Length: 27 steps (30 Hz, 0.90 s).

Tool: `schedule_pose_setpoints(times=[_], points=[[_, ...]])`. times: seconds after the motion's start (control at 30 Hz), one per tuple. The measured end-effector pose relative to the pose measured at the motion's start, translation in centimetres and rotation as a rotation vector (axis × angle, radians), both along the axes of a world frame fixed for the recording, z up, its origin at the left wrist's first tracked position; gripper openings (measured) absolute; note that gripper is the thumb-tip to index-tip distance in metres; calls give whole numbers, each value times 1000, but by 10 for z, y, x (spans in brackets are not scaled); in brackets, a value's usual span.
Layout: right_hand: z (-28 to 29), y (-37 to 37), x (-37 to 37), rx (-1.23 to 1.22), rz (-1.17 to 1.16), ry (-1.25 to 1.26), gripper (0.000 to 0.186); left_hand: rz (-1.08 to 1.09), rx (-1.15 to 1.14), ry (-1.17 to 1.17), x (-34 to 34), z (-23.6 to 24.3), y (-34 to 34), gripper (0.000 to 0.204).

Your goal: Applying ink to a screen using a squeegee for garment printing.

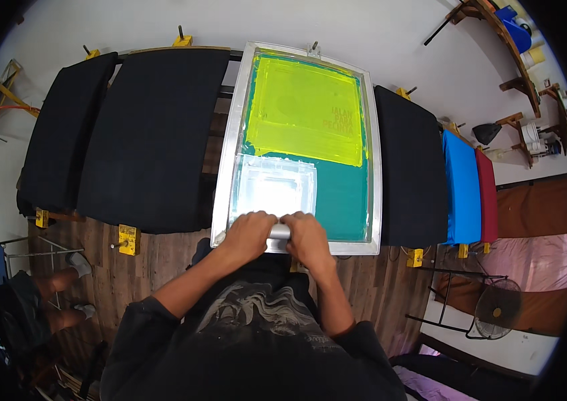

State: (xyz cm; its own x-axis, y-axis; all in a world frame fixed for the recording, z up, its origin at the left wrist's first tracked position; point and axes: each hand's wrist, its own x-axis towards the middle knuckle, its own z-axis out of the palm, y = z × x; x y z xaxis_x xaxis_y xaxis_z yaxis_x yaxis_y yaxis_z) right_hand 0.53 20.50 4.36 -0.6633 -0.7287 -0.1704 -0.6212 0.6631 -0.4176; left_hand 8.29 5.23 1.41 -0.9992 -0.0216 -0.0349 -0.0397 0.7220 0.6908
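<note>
In front of me lies a screen-printing frame (375,167) with a silver metal rim and green mesh (342,204). Bright yellow ink (297,100) covers a large rectangle on its far part, with faint lettering at the right. Nearer, a glossy white patch (273,187) reflects light on the left of the mesh. My left hand (253,234) and my right hand (306,239) are closed side by side around a squeegee with a silver handle (279,232), at the frame's near end. Its blade is hidden under my fingers.
Black cloth-covered boards (153,140) stand at the left, another black board (409,167) at the right, then blue (461,187) and red ones. Yellow blocks (129,240) jut from their near ends. A fan (497,311) stands at the right; a person (26,301) sits at the lower left.
</note>
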Motion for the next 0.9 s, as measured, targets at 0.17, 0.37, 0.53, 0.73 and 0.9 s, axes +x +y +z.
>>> schedule_pose_setpoints(times=[0.17, 0.37, 0.53, 0.73, 0.9], points=[[-3, -38, -62, 91, -10, 80, 33, 32, -7, -15, -62, 1, -32, 22], [-18, -41, -75, 93, -43, 36, 31, 21, -40, 5, -74, -13, -34, 16], [-16, -23, -34, 68, -49, 55, 35, 33, -35, 47, -30, -8, -14, 29], [-2, -6, -6, 46, -29, -30, 32, -32, -8, -10, -9, -3, -5, 25], [5, -29, -43, 74, -21, 34, 23, 6, -50, -67, -42, 13, -22, 24]])
